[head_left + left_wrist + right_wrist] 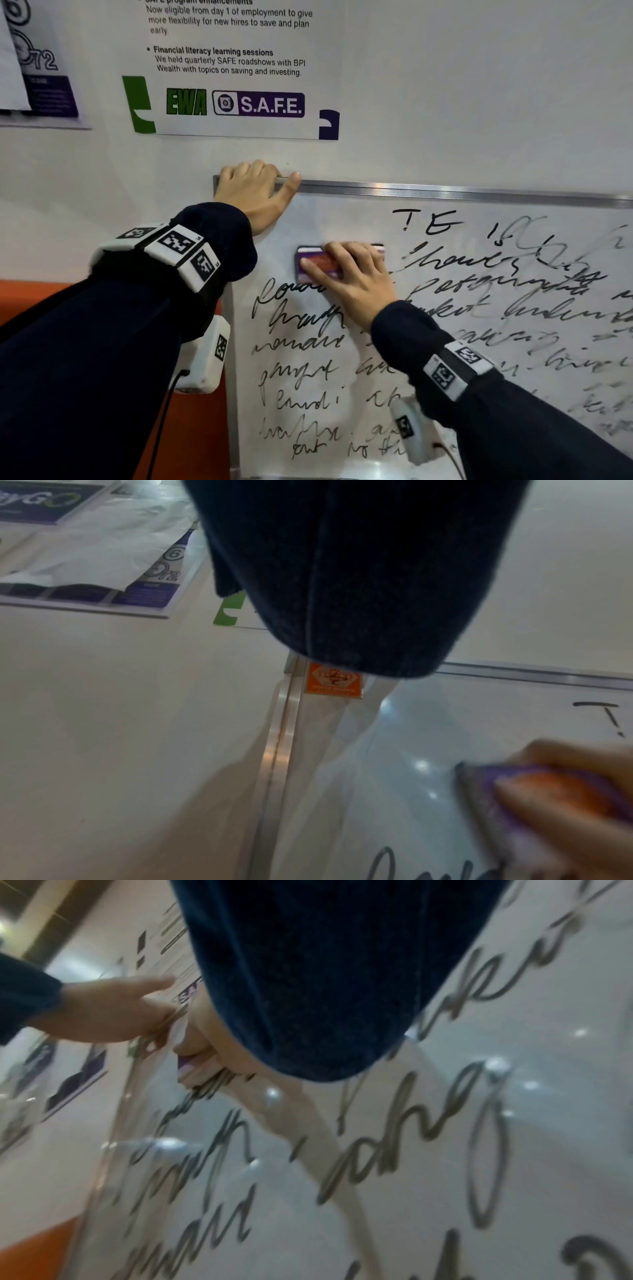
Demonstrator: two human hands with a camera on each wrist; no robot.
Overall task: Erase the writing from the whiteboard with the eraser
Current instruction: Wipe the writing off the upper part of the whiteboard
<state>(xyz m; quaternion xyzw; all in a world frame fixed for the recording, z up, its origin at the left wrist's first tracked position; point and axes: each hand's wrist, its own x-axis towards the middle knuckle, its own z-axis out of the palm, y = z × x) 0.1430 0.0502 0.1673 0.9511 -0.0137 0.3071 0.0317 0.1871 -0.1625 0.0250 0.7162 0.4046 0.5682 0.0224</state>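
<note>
The right hand (346,274) holds the eraser (317,263) flat on the whiteboard (445,342). The fingers lie over the top of the eraser and curl round its far edge, and the thumb is on its near side. The eraser is purple with an orange patch. It sits near the top left part of the board, just above the first line of writing (342,342). In the left wrist view the eraser (534,799) and the fingers on it look blurry.

The left hand (255,192) grips the top left corner of the board. Its fingers are curled over the silver frame (445,192) and the thumb lies along the top edge. In the right wrist view this hand (113,1012) shows at the left, with the thumb sticking out.

The board around the eraser and below the left hand is wiped clean. Black loopy writing fills the rest of it, line after line down to the near edge. The words at the far right look pale and smeared. At the top are the letters "T E".

An orange sticker (333,681) sits in the top left corner of the board, under the left sleeve (359,574).

Both arms wear dark blue sleeves and white bands (171,246) with black square marks at the wrists.

On the wall above the board hangs a poster (236,68) with "EWA" and "S.A.F.E." on it. Another poster (37,68) hangs further left. An orange strip (34,298) runs along the wall to the left of the board.
</note>
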